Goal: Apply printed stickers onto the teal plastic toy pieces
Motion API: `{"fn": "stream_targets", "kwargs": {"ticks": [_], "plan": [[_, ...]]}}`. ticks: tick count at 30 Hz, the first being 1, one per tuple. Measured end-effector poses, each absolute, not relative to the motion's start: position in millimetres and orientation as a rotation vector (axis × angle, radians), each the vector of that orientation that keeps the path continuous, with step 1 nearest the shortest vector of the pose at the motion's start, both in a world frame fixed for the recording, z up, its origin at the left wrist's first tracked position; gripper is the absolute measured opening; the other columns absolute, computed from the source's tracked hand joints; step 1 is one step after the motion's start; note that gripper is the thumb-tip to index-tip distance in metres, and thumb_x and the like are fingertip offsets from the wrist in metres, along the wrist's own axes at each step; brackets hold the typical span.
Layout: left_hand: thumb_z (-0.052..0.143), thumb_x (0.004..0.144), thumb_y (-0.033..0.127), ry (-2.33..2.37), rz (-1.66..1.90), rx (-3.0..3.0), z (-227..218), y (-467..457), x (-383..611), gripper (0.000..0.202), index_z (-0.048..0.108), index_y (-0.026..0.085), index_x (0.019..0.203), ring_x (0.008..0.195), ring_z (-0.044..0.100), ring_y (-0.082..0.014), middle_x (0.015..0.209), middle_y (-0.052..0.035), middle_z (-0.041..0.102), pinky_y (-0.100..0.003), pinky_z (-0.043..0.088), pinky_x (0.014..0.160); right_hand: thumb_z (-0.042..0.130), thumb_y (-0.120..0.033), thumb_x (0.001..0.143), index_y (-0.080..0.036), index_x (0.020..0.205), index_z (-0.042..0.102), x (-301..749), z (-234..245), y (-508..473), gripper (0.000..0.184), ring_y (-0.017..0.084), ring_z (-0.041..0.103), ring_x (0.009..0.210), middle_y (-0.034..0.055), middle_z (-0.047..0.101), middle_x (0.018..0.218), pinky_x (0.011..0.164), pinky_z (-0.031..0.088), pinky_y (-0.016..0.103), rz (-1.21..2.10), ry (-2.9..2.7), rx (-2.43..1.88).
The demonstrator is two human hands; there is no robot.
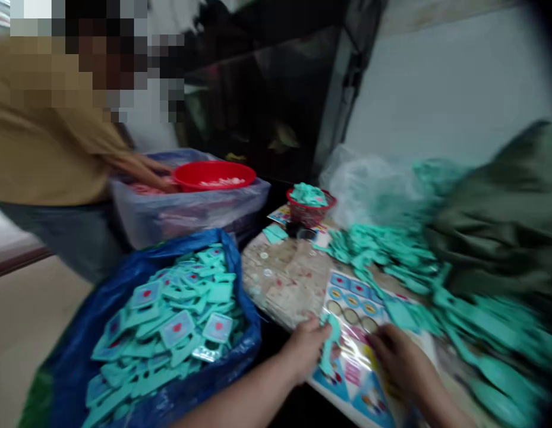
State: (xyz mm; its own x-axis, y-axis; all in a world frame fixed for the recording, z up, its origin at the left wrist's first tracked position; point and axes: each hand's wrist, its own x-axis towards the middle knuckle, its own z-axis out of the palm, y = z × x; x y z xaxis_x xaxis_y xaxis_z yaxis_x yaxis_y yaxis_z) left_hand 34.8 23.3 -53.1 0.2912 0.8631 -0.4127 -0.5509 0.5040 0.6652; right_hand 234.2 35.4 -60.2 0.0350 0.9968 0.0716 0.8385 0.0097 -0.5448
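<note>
My left hand [306,346] is closed around a small teal plastic piece [331,342] with a curved upper end. Beneath it lies a sheet of stickers [347,380], printed with blue squares, round shapes and triangles. Over the right side of that sheet is my right hand [398,359], its thumb and fingers pinched together close to the row of circles. Whatever sits between those fingertips is too blurred to make out. Several teal plastic pieces [391,249] are heaped on the table just beyond and to the right.
A blue bag [246,333] at the left holds teal pieces with heart stickers. Farther back, a co-worker [48,142] reaches into a plastic-lined container beside a red basin [182,178]. A red basket [297,211] stands on the worn table [276,279]. Dark green cloth [498,214] hangs at right.
</note>
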Motion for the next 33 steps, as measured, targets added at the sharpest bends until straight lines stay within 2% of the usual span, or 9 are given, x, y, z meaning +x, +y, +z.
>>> {"fn": "stream_targets", "kwargs": {"ticks": [2, 5, 11, 19, 25, 30, 33], "plan": [[0.077, 0.059, 0.042, 0.828, 0.953, 0.451, -51.1, 23.9, 32.6, 0.042, 0.060, 0.014, 0.085, 0.068, 0.061, -0.0129, 0.075, -0.0018, 0.065, -0.027, 0.047, 0.073, 0.046, -0.045, 0.076, -0.023, 0.068, 0.054, 232.0, -53.6, 32.7, 0.024, 0.021, 0.056, 0.060, 0.0044, 0.062, 0.066, 0.054, 0.038, 0.031, 0.535, -1.863, -1.940], [0.072, 0.068, 0.037, 0.838, 0.902, 0.467, -45.2, 24.6, 28.0, 0.035, 0.060, 0.014, 0.090, 0.081, 0.064, -0.0161, 0.082, -0.0043, 0.067, -0.030, 0.048, 0.082, 0.046, -0.042, 0.079, -0.023, 0.071, 0.052, 228.0, -50.4, 36.5, 0.021, 0.019, 0.056, 0.064, 0.0027, 0.062, 0.070, 0.057, 0.037, 0.029, 0.550, -1.843, -1.988], [0.068, 0.074, 0.031, 0.869, 0.900, 0.485, -40.5, 22.3, 28.0, 0.026, 0.060, 0.014, 0.091, 0.088, 0.065, -0.0183, 0.087, -0.0066, 0.068, -0.034, 0.047, 0.090, 0.048, -0.039, 0.079, -0.023, 0.074, 0.053, 227.3, -51.2, 36.3, 0.017, 0.018, 0.055, 0.066, 0.0019, 0.062, 0.071, 0.059, 0.036, 0.027, 0.566, -1.838, -1.982], [0.067, 0.075, 0.029, 0.921, 0.886, 0.485, -43.2, 25.0, 28.0, 0.024, 0.062, 0.012, 0.091, 0.087, 0.066, -0.0200, 0.085, -0.0087, 0.069, -0.035, 0.049, 0.090, 0.053, -0.041, 0.077, -0.023, 0.070, 0.052, 226.2, -53.4, 42.6, 0.019, 0.016, 0.054, 0.059, 0.0001, 0.062, 0.065, 0.053, 0.033, 0.025, 0.584, -1.811, -1.997], [0.066, 0.076, 0.029, 0.932, 0.899, 0.483, -41.0, 24.6, 29.0, 0.022, 0.062, 0.013, 0.089, 0.089, 0.066, -0.0207, 0.088, -0.0097, 0.070, -0.036, 0.050, 0.090, 0.055, -0.037, 0.075, -0.022, 0.065, 0.051, 225.8, -41.8, 43.8, 0.018, 0.013, 0.052, 0.049, -0.0028, 0.060, 0.053, 0.049, 0.030, 0.024, 0.580, -1.852, -1.986], [0.067, 0.075, 0.030, 0.924, 0.915, 0.485, -38.4, 22.9, 29.6, 0.023, 0.062, 0.013, 0.090, 0.089, 0.067, -0.0214, 0.090, -0.0103, 0.070, -0.037, 0.050, 0.089, 0.056, -0.030, 0.074, -0.020, 0.064, 0.051, 208.3, -21.7, 32.9, 0.015, 0.018, 0.053, 0.064, 0.0037, 0.062, 0.068, 0.059, 0.027, 0.029, 0.343, -1.949, -1.919], [0.067, 0.075, 0.031, 0.905, 0.928, 0.485, -40.5, 22.2, 31.3, 0.024, 0.062, 0.014, 0.090, 0.089, 0.067, -0.0213, 0.091, -0.0096, 0.070, -0.037, 0.050, 0.088, 0.058, -0.031, 0.074, -0.020, 0.065, 0.052, 197.3, -16.5, 23.1, 0.015, 0.018, 0.054, 0.068, 0.0025, 0.062, 0.069, 0.063, 0.027, 0.030, 0.317, -2.012, -1.841]]}}
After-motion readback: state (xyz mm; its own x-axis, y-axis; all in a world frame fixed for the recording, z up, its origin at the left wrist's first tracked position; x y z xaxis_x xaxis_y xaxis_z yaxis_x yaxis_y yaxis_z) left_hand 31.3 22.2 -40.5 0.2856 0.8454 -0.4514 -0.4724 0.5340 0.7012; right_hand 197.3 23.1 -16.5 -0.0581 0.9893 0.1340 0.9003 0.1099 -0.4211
